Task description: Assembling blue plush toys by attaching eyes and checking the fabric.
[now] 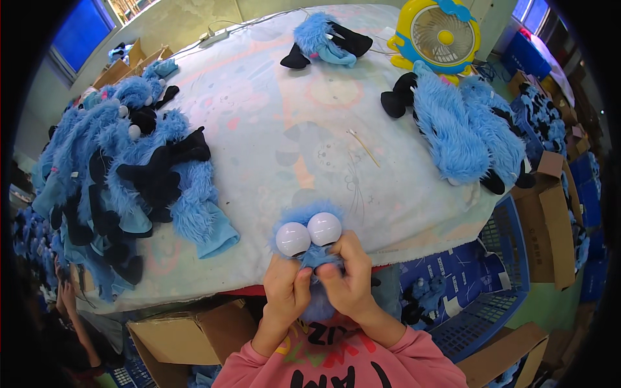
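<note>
A blue furry plush puppet (309, 216) with two glossy white ball eyes is held up at the near edge of the table. My left hand (284, 288) grips it just under the left eye, fingers curled and thumb up. On the other side my right hand (349, 275) pinches the fur below the right eye, its thumb pressing close to the middle. Most of the puppet's lower body is hidden behind my hands; some blue fur shows between my wrists. A thin wooden stick (365, 149) lies on the cloth beyond.
A patterned white cloth (252, 142) covers the table. Blue plush skins with black limbs are heaped at left (129, 161); other plush pieces (453, 123) lie at right, one (323, 39) at the back. A yellow fan (443, 35), blue basket (479, 310) and cardboard box (194, 333) surround me.
</note>
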Motion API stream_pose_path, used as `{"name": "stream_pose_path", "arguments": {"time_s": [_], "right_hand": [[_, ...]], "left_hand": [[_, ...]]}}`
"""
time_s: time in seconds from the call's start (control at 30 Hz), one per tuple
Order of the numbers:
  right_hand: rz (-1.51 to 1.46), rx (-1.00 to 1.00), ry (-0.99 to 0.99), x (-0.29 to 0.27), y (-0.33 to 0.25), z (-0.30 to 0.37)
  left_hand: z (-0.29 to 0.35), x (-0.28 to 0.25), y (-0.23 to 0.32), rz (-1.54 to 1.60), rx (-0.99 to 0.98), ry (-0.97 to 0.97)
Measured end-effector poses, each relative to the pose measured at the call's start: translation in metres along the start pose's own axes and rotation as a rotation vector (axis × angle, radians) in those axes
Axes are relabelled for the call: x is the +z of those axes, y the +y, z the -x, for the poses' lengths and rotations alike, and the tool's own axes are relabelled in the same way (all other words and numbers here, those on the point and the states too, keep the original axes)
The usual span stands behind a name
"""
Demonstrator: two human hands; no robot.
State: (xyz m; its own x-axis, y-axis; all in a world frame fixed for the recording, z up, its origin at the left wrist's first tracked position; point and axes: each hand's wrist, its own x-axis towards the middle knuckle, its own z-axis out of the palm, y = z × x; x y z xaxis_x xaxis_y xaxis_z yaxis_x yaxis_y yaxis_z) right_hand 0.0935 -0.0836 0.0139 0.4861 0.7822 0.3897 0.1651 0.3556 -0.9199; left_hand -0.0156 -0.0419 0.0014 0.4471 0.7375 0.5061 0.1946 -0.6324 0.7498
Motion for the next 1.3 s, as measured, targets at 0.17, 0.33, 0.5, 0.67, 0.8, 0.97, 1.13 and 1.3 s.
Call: {"name": "stream_pose_path", "arguments": {"time_s": [0.17,0.33,0.5,0.67,0.8,0.97,1.13,1.3], "right_hand": [[0.189,-0.072,-0.053,0.002,-0.003,-0.004],[0.112,-0.032,-0.017,0.002,0.001,-0.003],[0.103,0.019,-0.015,0.001,0.001,-0.002],[0.39,-0.305,-0.03,0.005,0.003,-0.001],[0.45,-0.383,0.022,0.006,0.005,0.001],[0.396,-0.376,0.019,0.006,0.009,0.001],[0.463,-0.419,0.005,0.008,0.01,0.003],[0.329,-0.359,-0.002,0.006,0.013,0.001]], "left_hand": [[0.001,0.002,-0.003,0.022,0.003,0.046],[-0.002,0.002,0.005,0.138,-0.127,0.085],[-0.001,0.003,0.005,0.217,-0.182,0.094],[-0.005,0.004,0.011,0.288,-0.311,0.142],[-0.001,0.0,0.007,0.196,-0.289,0.116],[-0.001,-0.003,0.011,0.41,-0.441,0.126],[-0.008,-0.004,0.016,0.295,-0.353,0.105],[-0.004,-0.01,0.006,0.283,-0.368,0.034]]}}
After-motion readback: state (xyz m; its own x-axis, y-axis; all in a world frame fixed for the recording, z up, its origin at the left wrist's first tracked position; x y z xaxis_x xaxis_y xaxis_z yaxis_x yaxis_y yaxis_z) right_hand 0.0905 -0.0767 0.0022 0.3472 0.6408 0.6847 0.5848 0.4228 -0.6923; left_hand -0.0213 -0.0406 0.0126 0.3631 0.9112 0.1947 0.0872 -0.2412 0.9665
